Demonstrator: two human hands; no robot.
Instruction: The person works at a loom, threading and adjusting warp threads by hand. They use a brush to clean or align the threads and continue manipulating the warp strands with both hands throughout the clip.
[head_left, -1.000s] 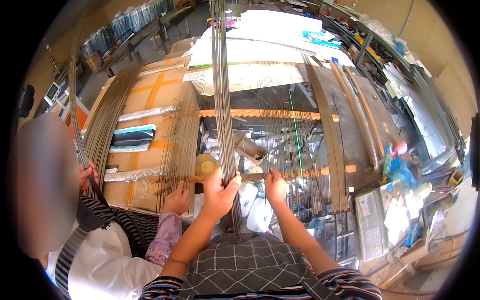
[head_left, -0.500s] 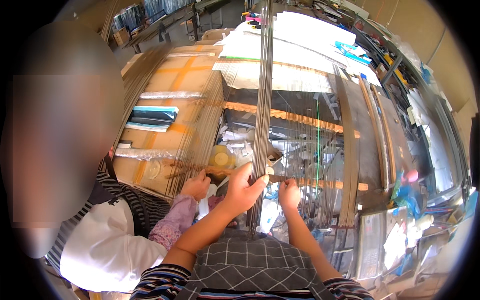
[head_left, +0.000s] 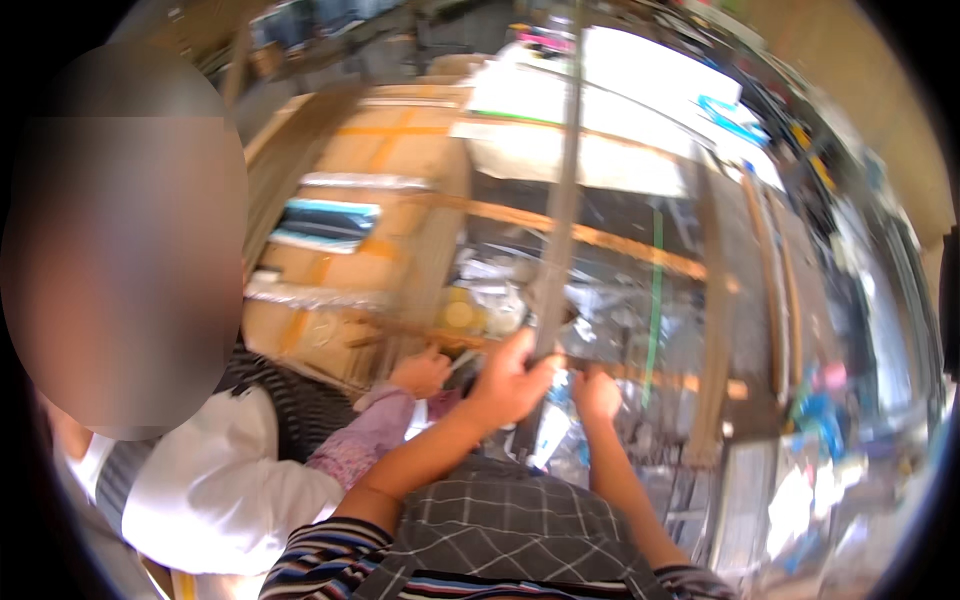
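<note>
A tall bundle of long thin metal-looking strips [head_left: 562, 220] runs away from my waist to the far side. My left hand [head_left: 515, 378] is closed around its near part, thumb on the right side. Just right of the bundle, my right hand [head_left: 597, 394] is curled into a fist close to the near notched wooden rail [head_left: 640, 376]; what its fingers hold, if anything, is hidden by blur. More thin strips [head_left: 712, 330] lie across the rails to the right. A far wooden rail [head_left: 610, 240] crosses beneath the bundle.
At my left sits a co-worker, whose hand [head_left: 424, 372] rests by another group of strips [head_left: 420, 260]. Taped cardboard [head_left: 385, 140] lies beyond, with white sheets [head_left: 640, 80] at the back. Scraps [head_left: 490, 275] litter the space below the rails; cluttered shelving [head_left: 800, 150] stands right.
The whole view has shifted rightward and blurred with head motion. My left hand keeps its hold on the bundle, and my right hand stays curled beside it.
</note>
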